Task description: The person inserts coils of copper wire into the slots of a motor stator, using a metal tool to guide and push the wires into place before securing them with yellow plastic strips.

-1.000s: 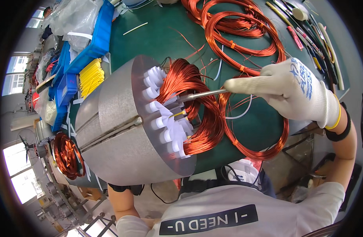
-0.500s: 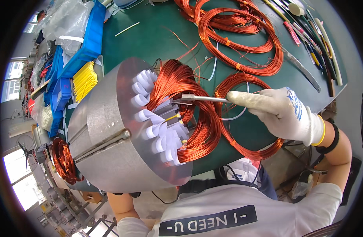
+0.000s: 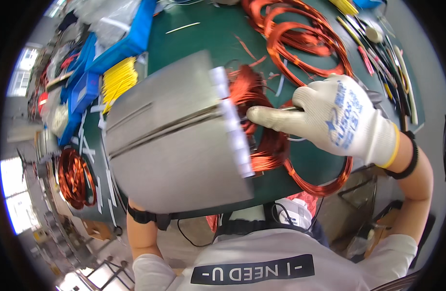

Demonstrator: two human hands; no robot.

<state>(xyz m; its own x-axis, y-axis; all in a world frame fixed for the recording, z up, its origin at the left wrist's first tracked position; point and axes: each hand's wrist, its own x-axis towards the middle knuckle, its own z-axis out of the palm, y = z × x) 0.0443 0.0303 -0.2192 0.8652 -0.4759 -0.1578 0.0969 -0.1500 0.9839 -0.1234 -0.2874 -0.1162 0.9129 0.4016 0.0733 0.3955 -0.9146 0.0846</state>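
A grey steel motor stator core [image 3: 169, 160] lies on its side at centre-left, grooves running along its outside. White slot-liner paper [image 3: 232, 116] stands out along its right end. Orange-red copper winding wire [image 3: 271, 157] bulges from that end. My right hand [image 3: 329, 114], in a white knit glove, is closed round a metal rod tool [image 3: 292, 108], mostly hidden by the fingers. Its index finger points along the tool to the copper bundle, near the core's end. My left forearm with a black wrist strap reaches up behind the core, which hides the hand.
Coiled copper wire [image 3: 308, 41] lies at the back of the green table [image 3: 184, 41], and another coil [image 3: 77, 179] at far left. Hand tools [image 3: 388, 63] crowd the right edge. Blue bins [image 3: 128, 46] and yellow sticks [image 3: 120, 82] stand left.
The stator core has turned, so its end face no longer faces the view and its side shows more. My right hand has moved left, onto the copper bundle. The view has shifted too.
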